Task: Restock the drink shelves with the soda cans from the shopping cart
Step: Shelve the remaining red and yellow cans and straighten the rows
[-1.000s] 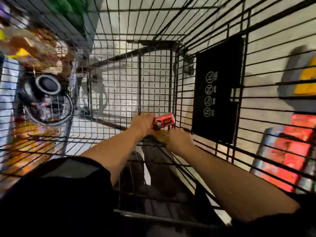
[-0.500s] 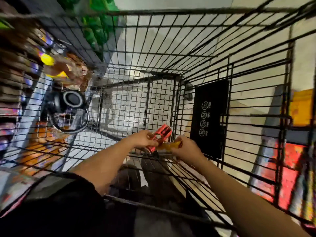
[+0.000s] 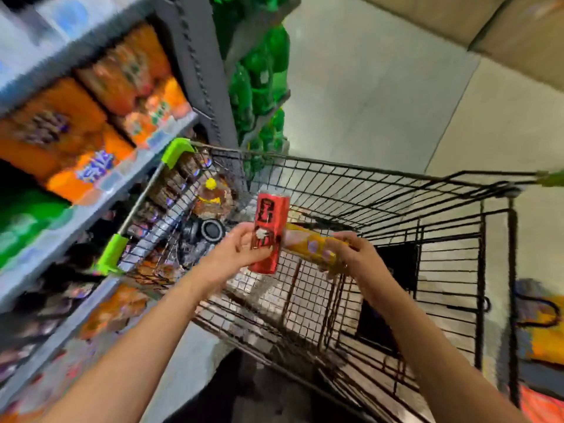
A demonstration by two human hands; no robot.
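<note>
While the drink shelves [image 3: 100, 190] blur past on the left, packed with orange multipacks and green bottles too smeared to count, the black wire shopping cart [image 3: 396, 209] sits right beside them and, as far as I can see through the mesh, looks close to bare inside. Above the basket, two cans are up! The left hand [image 3: 235, 254] has its grip wrapped round one red soda can [image 3: 270, 232], held upright; the right hand [image 3: 355, 254] clasps one yellow soda can [image 3: 311, 245], lying sideways, its end touching the red one. One can per hand, two in all. The smart play now, I'd say, is to turn left toward the shelf, stand the yellow can upright before it goes in, and set each down among matching stock, labels facing out, without knocking neighbours.
</note>
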